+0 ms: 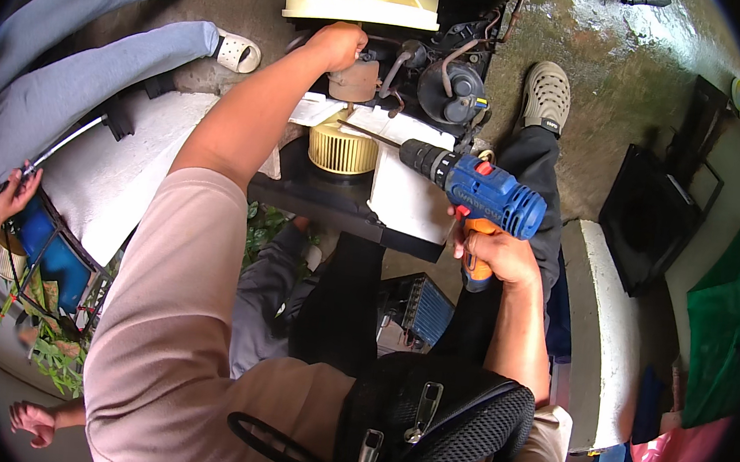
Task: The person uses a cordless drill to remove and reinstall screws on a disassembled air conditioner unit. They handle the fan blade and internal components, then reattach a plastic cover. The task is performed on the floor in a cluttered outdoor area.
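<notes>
My right hand [515, 256] wrapped round grip of drill [493, 197], right of centre. Long bit [370, 134] beside cream blower wheel [342, 152], upper centre; slip could crack it. Left hand [339, 47] curled by rusty housing [354, 82]; fingertips hidden, can't tell hold.

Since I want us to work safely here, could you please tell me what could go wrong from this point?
The long bit of the cordless drill, gripped by the right hand, points toward the left forearm; a slip might jab it.
That bit also reaches close to the finned blower wheel, so it could chip a fin.
The left hand is by the motor and cream fan; fingers might get pinched if the fan turned.
</notes>
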